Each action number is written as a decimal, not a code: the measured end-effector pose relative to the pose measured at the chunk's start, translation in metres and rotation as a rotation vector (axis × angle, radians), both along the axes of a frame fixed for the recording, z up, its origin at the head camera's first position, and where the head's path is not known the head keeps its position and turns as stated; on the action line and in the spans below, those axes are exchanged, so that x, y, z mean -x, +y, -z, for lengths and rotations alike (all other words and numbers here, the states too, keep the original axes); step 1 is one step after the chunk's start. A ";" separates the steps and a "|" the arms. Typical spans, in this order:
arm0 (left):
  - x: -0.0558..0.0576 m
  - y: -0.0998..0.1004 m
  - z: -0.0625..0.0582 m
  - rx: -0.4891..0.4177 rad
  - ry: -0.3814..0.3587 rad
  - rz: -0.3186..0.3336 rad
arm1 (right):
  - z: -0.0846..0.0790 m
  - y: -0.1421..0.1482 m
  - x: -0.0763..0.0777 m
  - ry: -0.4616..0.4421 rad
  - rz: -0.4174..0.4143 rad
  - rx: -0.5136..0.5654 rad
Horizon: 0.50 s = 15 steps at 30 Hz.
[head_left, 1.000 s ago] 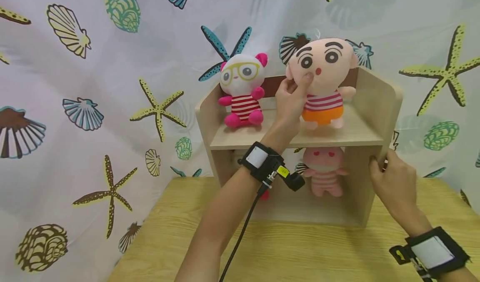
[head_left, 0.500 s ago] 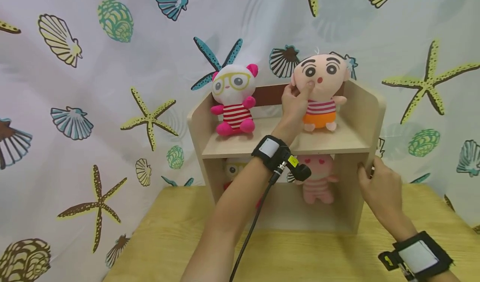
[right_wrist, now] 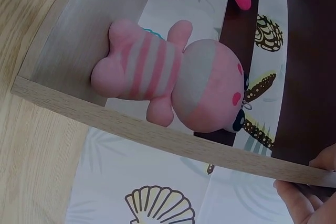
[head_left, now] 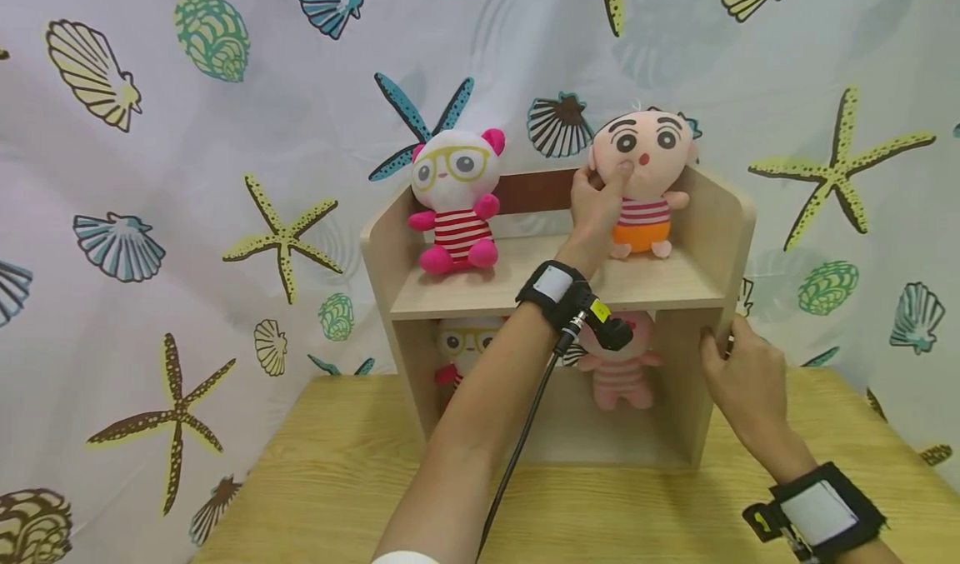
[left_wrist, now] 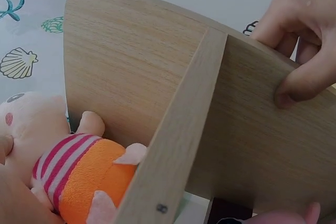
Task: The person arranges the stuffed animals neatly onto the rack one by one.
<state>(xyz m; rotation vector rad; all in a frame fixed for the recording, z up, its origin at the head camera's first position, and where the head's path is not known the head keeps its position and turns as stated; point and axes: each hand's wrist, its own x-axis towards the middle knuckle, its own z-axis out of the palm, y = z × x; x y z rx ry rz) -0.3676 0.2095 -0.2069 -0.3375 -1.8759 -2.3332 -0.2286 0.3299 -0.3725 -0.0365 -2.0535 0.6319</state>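
My left hand (head_left: 597, 202) pinches the cheek of a round-headed plush doll (head_left: 644, 214) in a striped top and orange shorts. The doll is upright at the right of the upper shelf, its feet by the board. In the left wrist view its orange shorts (left_wrist: 97, 174) show close to the shelf edge. With thumb and fingers, my right hand (head_left: 750, 381) grips the right side panel (head_left: 693, 381) of the small wooden shelf unit (head_left: 517, 304). Below, a pink striped plush toy (head_left: 618, 372) stands in the lower compartment, seen sideways in the right wrist view.
A white-and-pink panda plush (head_left: 459, 202) with yellow glasses sits at the upper left. Another plush with glasses (head_left: 457, 347) is partly hidden behind my left forearm. The unit stands on a wooden table (head_left: 337, 447) before a shell-print curtain (head_left: 187, 147). A cable (head_left: 521, 447) trails from my left wristband.
The view has shifted, so the unit appears lower and further left. The doll has come down slightly toward the upper board, still in my left hand. My right hand keeps its grip on the panel.
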 end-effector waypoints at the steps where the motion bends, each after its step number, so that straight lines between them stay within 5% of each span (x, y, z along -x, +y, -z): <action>1: 0.000 0.000 0.000 0.008 0.000 0.001 | 0.000 0.000 0.000 0.003 0.001 0.000; 15: 0.007 -0.008 0.001 0.010 0.180 0.072 | -0.002 0.005 0.004 0.020 0.002 -0.001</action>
